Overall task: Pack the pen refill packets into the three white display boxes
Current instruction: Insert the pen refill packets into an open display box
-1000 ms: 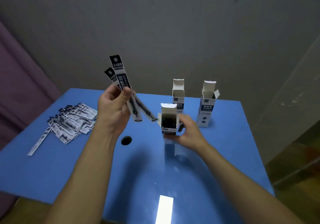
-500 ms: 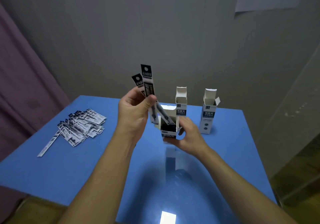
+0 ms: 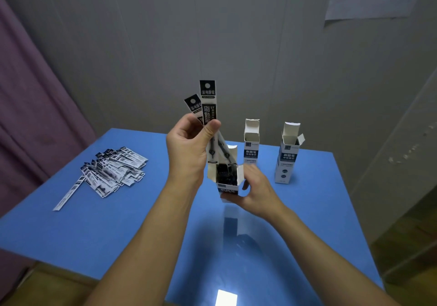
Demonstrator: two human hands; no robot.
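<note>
A: Head view. What has changed in the last second?

B: The left hand [image 3: 189, 145] has carried 2 refill packets [image 3: 208, 107] across from over the open table to the nearest box [image 3: 227, 175]. Thumb and fingers pinch them mid-length; their lower tips now sit at the box mouth, beside the dark packets already inside.

A: And the right hand [image 3: 257, 192]?

B: Fingers curled round the box's lower part, still steadying it on the blue table [image 3: 118, 223].

A: So this is the insertion step?

B: I judge so. The first box is partly filled, and the loose pile [image 3: 113, 168] on the left remains large.

A: Room to move?

B: The middle box [image 3: 251, 145] stands just behind, the far box [image 3: 287, 156] to the right near the table's right edge, both with flaps up. The path back to the pile is open; the raised flap beside the packets could snag them.
</note>
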